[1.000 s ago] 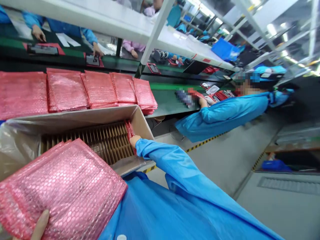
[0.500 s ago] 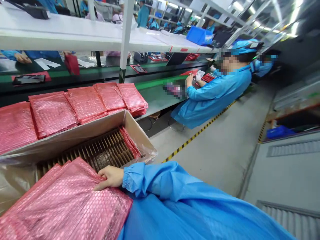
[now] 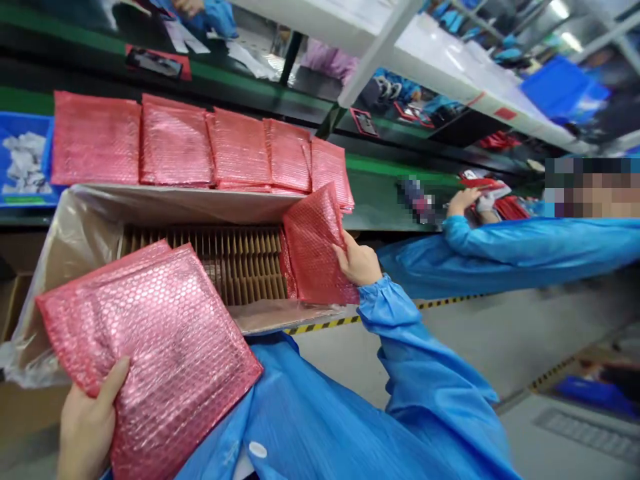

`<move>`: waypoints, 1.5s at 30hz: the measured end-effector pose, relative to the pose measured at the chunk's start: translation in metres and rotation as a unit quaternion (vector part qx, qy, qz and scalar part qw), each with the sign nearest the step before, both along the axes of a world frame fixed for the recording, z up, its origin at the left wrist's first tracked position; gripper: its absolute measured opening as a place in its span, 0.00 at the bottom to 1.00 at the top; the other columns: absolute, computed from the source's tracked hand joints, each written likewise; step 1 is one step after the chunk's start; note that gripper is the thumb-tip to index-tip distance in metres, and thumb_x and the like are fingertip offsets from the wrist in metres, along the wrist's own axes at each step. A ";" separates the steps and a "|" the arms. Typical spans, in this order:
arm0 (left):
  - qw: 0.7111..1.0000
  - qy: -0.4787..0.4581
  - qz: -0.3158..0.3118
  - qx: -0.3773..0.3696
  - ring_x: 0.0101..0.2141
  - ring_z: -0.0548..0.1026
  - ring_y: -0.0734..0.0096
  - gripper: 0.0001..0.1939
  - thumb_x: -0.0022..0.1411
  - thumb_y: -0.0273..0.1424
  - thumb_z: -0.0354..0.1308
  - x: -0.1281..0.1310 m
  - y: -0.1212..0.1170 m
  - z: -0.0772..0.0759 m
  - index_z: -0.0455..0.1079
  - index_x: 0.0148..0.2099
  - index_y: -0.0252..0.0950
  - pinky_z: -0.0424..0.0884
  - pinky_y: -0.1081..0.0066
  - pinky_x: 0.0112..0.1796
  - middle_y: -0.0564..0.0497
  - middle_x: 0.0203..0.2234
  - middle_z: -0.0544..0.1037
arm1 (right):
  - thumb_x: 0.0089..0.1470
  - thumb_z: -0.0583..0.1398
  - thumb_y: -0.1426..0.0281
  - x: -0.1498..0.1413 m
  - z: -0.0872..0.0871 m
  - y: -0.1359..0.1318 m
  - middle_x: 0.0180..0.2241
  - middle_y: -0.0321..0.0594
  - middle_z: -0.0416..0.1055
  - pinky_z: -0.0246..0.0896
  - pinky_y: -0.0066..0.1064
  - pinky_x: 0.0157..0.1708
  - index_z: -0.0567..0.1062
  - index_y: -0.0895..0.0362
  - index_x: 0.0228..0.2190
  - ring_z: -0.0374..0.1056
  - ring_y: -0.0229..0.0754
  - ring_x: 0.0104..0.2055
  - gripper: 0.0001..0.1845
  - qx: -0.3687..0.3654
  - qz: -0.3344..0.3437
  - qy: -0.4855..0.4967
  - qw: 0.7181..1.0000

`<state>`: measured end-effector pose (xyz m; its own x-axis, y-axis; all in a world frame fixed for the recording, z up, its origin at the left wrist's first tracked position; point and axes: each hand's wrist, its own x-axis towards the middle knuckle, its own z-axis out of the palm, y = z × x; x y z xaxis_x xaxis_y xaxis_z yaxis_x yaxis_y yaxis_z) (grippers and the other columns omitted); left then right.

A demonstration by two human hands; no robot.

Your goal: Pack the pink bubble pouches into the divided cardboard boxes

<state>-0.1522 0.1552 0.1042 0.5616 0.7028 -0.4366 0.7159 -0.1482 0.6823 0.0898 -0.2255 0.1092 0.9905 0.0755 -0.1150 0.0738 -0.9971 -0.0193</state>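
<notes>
My left hand (image 3: 93,413) grips a stack of pink bubble-wrap pouches (image 3: 170,347) at its lower left edge, thumb on top, close to my body. Held by its right edge, a single pink bubble-wrap pouch (image 3: 320,250) is in my right hand (image 3: 359,259), over the right end of the carton. The open carton (image 3: 210,203), lined with clear plastic, has a grid of cardboard dividers (image 3: 245,267) inside. At the right end of the dividers, a red pouch edge shows in a slot, partly hidden by the held pouch.
Behind the carton, several piles of pink pouches (image 3: 243,147) stand in a row. A blue bin (image 3: 25,160) with white pieces is at the left. A co-worker in a blue coat (image 3: 525,247) sits at the bench on the right. A white shelf post (image 3: 375,57) rises beyond the piles.
My right hand has left the pouch stack and now holds one pouch over the carton's right end. My left hand has come into view gripping the stack. The view has turned left.
</notes>
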 end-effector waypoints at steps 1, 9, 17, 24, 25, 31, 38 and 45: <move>0.999 0.014 0.027 -0.023 0.46 0.72 0.44 0.28 0.40 0.51 0.56 0.002 -0.002 0.002 0.68 0.38 0.35 0.67 0.58 0.46 0.41 0.39 0.78 | 0.61 0.48 0.64 0.001 0.001 -0.002 0.34 0.51 0.75 0.62 0.40 0.38 0.54 0.61 0.61 0.71 0.54 0.36 0.29 -0.065 0.006 0.006 0.998; 0.994 0.011 0.073 -0.079 0.46 0.72 0.47 0.30 0.37 0.51 0.58 0.000 -0.006 0.001 0.70 0.39 0.36 0.68 0.60 0.46 0.44 0.42 0.78 | 0.62 0.45 0.62 0.012 -0.018 0.014 0.36 0.51 0.75 0.64 0.36 0.37 0.51 0.58 0.62 0.72 0.52 0.37 0.30 -0.186 0.068 0.074 0.977; 0.990 -0.005 0.098 -0.102 0.45 0.73 0.50 0.30 0.38 0.50 0.60 0.000 -0.009 0.001 0.68 0.41 0.36 0.68 0.62 0.44 0.44 0.44 0.77 | 0.60 0.48 0.67 0.033 -0.096 0.065 0.42 0.59 0.73 0.65 0.40 0.40 0.44 0.61 0.63 0.73 0.52 0.40 0.33 -0.129 0.089 0.143 0.977; 0.988 0.009 0.104 -0.111 0.46 0.72 0.47 0.28 0.39 0.50 0.60 -0.003 -0.008 -0.003 0.68 0.39 0.35 0.67 0.59 0.46 0.42 0.45 0.76 | 0.58 0.47 0.78 0.004 -0.157 0.090 0.41 0.65 0.73 0.64 0.40 0.43 0.41 0.74 0.62 0.71 0.52 0.44 0.34 -0.139 0.089 0.202 0.965; 0.988 0.004 0.102 -0.114 0.47 0.72 0.47 0.28 0.40 0.50 0.60 -0.003 -0.008 -0.004 0.68 0.40 0.35 0.66 0.59 0.47 0.42 0.45 0.76 | 0.58 0.45 0.80 0.003 -0.157 0.092 0.41 0.65 0.72 0.64 0.40 0.44 0.41 0.75 0.62 0.71 0.52 0.45 0.33 -0.141 0.092 0.204 0.964; 0.982 -0.058 0.108 -0.143 0.46 0.72 0.48 0.30 0.39 0.52 0.61 -0.007 -0.010 -0.014 0.68 0.40 0.35 0.67 0.59 0.47 0.43 0.43 0.77 | 0.59 0.48 0.77 0.010 -0.131 0.116 0.46 0.68 0.70 0.63 0.38 0.45 0.72 0.73 0.46 0.70 0.54 0.48 0.19 -0.135 0.138 0.242 0.951; 0.972 -0.112 0.130 -0.161 0.47 0.71 0.49 0.37 0.37 0.56 0.61 -0.008 -0.012 -0.021 0.68 0.44 0.37 0.65 0.59 0.50 0.45 0.43 0.76 | 0.63 0.41 0.52 -0.040 -0.052 0.196 0.31 0.39 0.76 0.62 0.26 0.34 0.76 0.55 0.34 0.72 0.38 0.34 0.30 0.023 0.247 0.238 0.939; 0.962 -0.056 0.208 -0.168 0.47 0.70 0.45 0.40 0.29 0.62 0.56 -0.006 -0.006 -0.010 0.67 0.38 0.37 0.64 0.56 0.50 0.45 0.36 0.77 | 0.27 0.69 0.44 -0.078 -0.048 0.215 0.23 0.30 0.66 0.50 0.25 0.23 0.66 0.56 0.28 0.61 0.34 0.23 0.35 0.422 0.080 0.352 0.832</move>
<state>-0.1586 0.1489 0.0942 0.3189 0.7061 -0.6322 0.5849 0.3782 0.7175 0.0119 -0.0106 0.0607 0.6695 0.5478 -0.5016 -0.1217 -0.5853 -0.8016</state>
